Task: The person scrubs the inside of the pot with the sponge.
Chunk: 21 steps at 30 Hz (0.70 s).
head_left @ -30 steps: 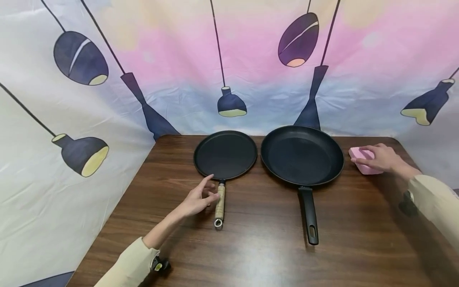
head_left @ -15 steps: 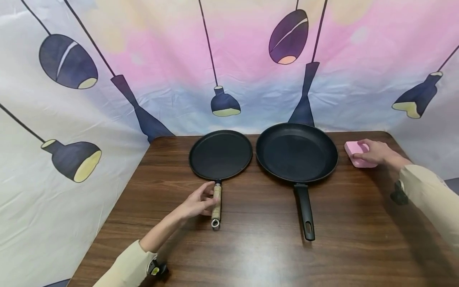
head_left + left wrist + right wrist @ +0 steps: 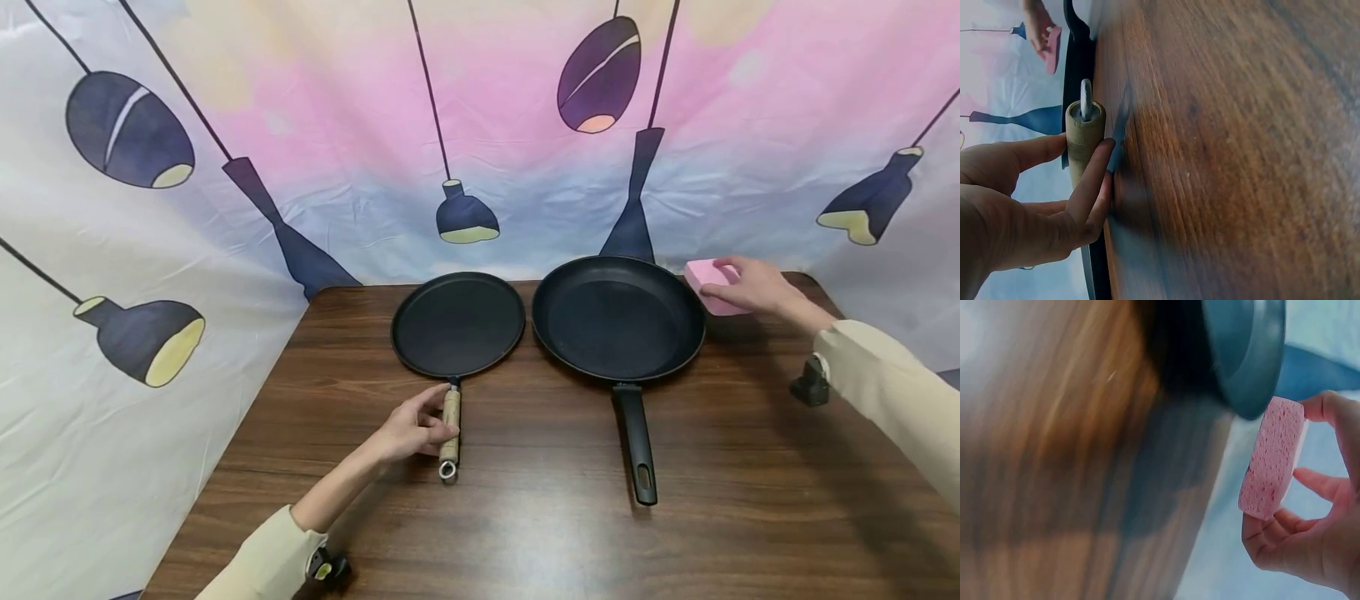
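Flat and shallow, a black round pan (image 3: 459, 323) lies at the left of the table with its wooden handle (image 3: 451, 417) pointing toward me. My left hand (image 3: 408, 427) grips that handle, thumb on one side and fingers on the other, as the left wrist view also shows near the metal hanging ring (image 3: 1086, 100). My right hand (image 3: 757, 287) holds a pink sponge (image 3: 1272, 457) by its edges between thumb and fingers. The sponge is raised off the table, beside the far right rim of a larger black frying pan (image 3: 618, 317).
The frying pan's black handle (image 3: 637, 446) points toward the near side of the brown wooden table (image 3: 540, 533). Behind the table hangs a cloth backdrop (image 3: 337, 167) printed with lamps. Both pans lie close together near the far edge.
My left hand has closed round the wooden handle. My right hand has lifted the sponge from the table and moved it left toward the frying pan. The head view has shifted slightly.
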Tool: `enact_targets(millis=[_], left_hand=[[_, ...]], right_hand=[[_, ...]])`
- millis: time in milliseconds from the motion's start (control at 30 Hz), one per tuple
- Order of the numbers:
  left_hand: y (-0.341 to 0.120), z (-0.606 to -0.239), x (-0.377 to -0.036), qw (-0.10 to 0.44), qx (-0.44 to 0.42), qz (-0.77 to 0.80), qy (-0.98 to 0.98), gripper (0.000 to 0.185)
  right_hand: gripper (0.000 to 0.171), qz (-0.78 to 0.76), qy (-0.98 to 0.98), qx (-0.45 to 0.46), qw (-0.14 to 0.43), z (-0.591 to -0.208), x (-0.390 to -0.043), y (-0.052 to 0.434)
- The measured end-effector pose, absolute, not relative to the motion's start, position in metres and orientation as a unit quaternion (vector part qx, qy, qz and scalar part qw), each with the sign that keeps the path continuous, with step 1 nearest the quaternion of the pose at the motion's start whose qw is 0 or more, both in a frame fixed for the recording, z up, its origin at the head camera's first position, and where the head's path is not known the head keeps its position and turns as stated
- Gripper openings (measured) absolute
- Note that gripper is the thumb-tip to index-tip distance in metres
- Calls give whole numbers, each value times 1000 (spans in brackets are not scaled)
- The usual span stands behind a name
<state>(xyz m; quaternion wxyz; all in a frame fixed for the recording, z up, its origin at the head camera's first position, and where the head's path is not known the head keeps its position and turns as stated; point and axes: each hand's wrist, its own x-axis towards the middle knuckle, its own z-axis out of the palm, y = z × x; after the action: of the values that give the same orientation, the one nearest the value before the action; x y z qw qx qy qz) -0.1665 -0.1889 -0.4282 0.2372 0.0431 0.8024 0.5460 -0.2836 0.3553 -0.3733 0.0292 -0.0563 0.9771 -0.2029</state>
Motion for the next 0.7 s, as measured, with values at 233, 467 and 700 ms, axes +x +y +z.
enact_targets(millis=[233,467,700], left_hand=[[-190,-429,-169,238,43,553,797,79],[-194,-427,-170,241,55,554,795,82],[-194,-426,-166,244,45,544,802,85]], right_hand=[[66,-208,972,-111,1,-355,-293,299],[66,-229,961,-156,19,-334,-306,239],[64,-266,943,-195,43,-337,-321,184]])
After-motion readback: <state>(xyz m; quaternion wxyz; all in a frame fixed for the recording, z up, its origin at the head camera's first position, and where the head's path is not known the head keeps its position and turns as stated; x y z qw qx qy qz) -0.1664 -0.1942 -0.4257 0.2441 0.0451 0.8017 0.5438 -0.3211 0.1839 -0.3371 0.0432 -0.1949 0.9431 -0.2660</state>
